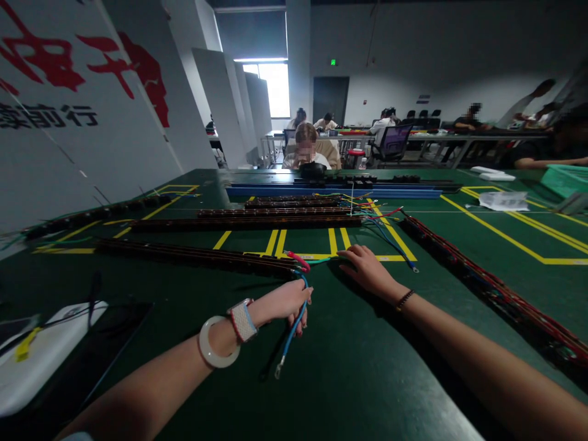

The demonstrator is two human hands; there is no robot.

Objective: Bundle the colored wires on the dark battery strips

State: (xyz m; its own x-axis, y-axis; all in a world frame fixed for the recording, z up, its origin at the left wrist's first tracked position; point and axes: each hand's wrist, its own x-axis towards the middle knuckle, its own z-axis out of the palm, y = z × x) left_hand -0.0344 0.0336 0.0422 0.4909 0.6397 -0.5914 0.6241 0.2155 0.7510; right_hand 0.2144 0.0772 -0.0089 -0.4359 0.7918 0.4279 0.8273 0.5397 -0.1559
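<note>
My left hand (pixel 287 303) grips a blue wire (pixel 292 334) whose bare metal end hangs down toward the green table (pixel 358 367). The wire runs up to the right end of a long dark terminal strip (pixel 197 256), where a red wire (pixel 297 260) and a green wire (pixel 321 260) also stick out. My right hand (pixel 367 269) lies palm down on the table just right of that end, fingers spread, touching the green wire's tip. A white bangle and a watch sit on my left wrist, a bead bracelet on my right.
More long dark strips (pixel 248 222) lie across the table behind, another (pixel 487 282) runs along the right. Yellow tape lines (pixel 505 236) mark the surface. A white device (pixel 41 355) lies at near left. A seated person (pixel 307 147) faces me across the table; others work farther back.
</note>
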